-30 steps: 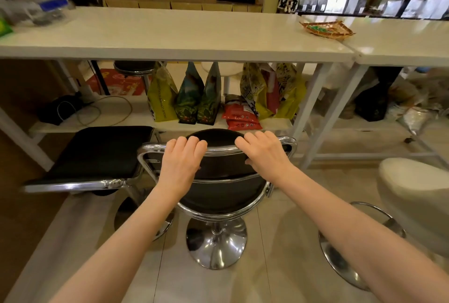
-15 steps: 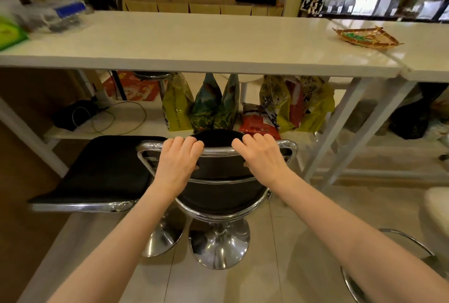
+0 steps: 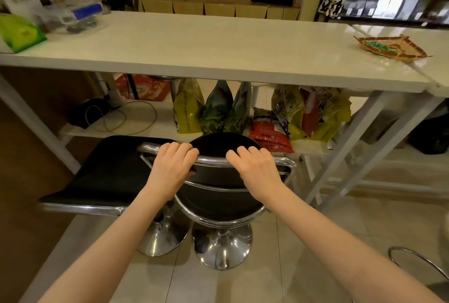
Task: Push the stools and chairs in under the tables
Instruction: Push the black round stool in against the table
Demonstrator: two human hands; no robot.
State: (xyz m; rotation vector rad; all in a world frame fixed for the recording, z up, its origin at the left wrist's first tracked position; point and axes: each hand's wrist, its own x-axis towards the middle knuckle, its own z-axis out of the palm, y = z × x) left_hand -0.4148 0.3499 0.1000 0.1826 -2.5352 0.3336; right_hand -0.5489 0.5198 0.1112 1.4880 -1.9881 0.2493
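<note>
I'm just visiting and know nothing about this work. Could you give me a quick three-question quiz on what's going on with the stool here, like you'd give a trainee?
1. True or false: both hands grip the chrome back rail of the round black stool.
2. Multiple choice: the square black stool stands (A) to the left of the round one, (B) on top of the white table, (C) to the right of the round one.
3. What stands on the low shelf under the table, just beyond the round stool?

Key:
1. True: the left hand and right hand curl their fingers over it.
2. A
3. Colourful bags.
</note>
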